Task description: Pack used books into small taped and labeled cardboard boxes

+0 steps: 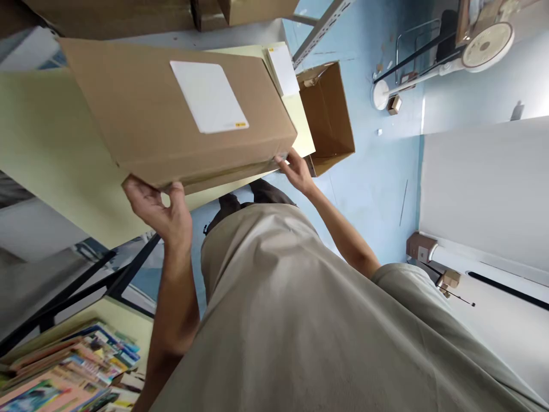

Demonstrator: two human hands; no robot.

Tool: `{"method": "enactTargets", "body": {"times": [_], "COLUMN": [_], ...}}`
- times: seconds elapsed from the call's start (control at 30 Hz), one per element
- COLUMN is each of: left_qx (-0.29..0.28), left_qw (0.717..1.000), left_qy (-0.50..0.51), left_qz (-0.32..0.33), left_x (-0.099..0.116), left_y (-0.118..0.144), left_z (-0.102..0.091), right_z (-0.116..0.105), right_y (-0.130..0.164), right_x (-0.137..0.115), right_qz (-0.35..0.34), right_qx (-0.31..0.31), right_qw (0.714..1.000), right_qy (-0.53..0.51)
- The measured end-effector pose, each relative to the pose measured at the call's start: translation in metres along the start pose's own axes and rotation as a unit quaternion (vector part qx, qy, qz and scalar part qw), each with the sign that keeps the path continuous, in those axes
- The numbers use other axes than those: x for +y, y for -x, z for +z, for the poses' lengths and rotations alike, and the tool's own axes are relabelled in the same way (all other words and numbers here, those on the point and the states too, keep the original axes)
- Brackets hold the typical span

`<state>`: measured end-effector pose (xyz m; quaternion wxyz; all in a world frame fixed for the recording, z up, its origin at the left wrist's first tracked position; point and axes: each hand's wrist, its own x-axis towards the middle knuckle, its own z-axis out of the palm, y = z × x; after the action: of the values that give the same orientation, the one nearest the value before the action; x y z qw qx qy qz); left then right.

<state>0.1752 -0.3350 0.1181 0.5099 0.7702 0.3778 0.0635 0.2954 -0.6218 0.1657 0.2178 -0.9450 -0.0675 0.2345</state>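
Head view:
Box point(171, 114): lying over the worktop point(47, 149) edge, white label point(209, 96) facing up.
Left hand point(160, 209): gripping the box's near left corner.
Right hand point(295, 170): clasping its near right corner.
Open carton point(328, 117): standing right, on the floor.

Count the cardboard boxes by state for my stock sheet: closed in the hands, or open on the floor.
Closed box with a white label, gripped by left hand and right hand: 1
Open box on the blue floor: 1
Total: 2
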Motion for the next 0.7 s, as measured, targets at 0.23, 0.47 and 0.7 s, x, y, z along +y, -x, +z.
{"method": "enactTargets", "body": {"times": [0.23,0.47,0.7], "left_qx": [-0.042,-0.072,-0.092], "left_qw": [0.991,0.982,0.973], "left_qy": [-0.125,-0.174,-0.199], "left_qz": [-0.004,-0.027,-0.069], "left_x": [0.019,0.011,0.006], "left_y": [-0.006,-0.035,-0.050], "left_z": [-0.004,0.000,0.006], "right_z": [-0.013,-0.004,0.000], "right_y": [-0.041,-0.079,-0.088], "right_x": [-0.008,0.008,0.016], "right_qz": [0.064,0.041,0.006], "right_qx": [0.083,0.022,-0.051], "right_qw": [0.994,0.996,0.999], "right_qy": [0.013,0.076,0.009]}}
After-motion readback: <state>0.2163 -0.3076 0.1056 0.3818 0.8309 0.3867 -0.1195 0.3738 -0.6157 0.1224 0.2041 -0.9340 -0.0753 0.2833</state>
